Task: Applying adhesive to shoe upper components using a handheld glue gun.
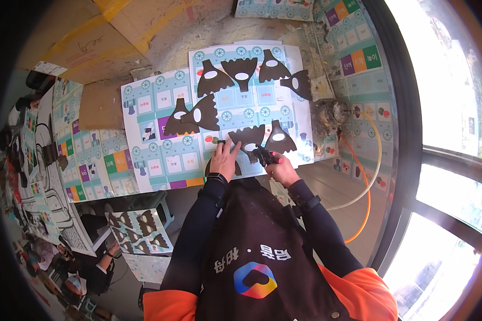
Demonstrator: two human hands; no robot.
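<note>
Single head view, looking steeply down, close over worktable (316, 182)

daylight from right window (455, 107) | glare blown out | fisheye edges bent, dark

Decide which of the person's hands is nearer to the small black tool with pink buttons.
Right. The right hand grips the small black tool with pink buttons; the left hand rests beside it on a dark fan-shaped cutout.

Both hands reach forward — left (224, 159) flat, right (280, 167) clenched.
</note>
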